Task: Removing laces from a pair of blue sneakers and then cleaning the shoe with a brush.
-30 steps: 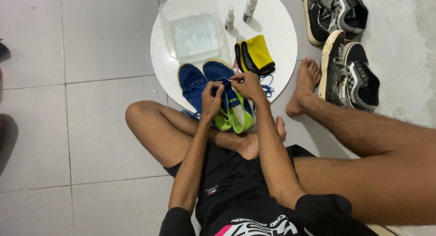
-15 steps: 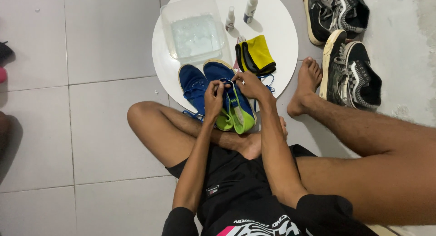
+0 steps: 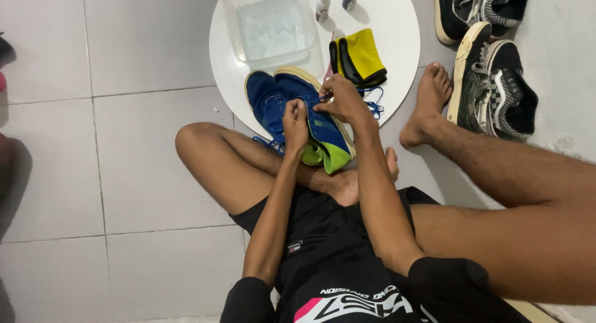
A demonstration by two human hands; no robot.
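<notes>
The blue sneaker (image 3: 313, 118) with the lime-green heel lies half on the round white surface (image 3: 397, 25), its heel hanging over the near rim toward the person's lap and its toe pointing away toward the clear tub of water (image 3: 270, 28). Its long axis therefore runs almost straight out from the body, tilted a little to the left at the far end. A second blue sneaker (image 3: 264, 102) rests touching its left side, making two blue sneakers in all.

The left hand (image 3: 295, 119) is closed in a narrow grip on the near shoe's upper, around the lace area. The right hand (image 3: 340, 100) sits just beyond it, nearer the toe, fingers pinched together on the blue lace (image 3: 374, 105), whose loose end trails off to the right on the surface. Both hands are on the shoe; the right is the farther forward.

Elsewhere on the surface: one yellow-and-black folded cloth (image 3: 360, 59) and two small bottles (image 3: 335, 0). On the floor at the right stand three black sneakers (image 3: 496, 87) with white soles.
</notes>
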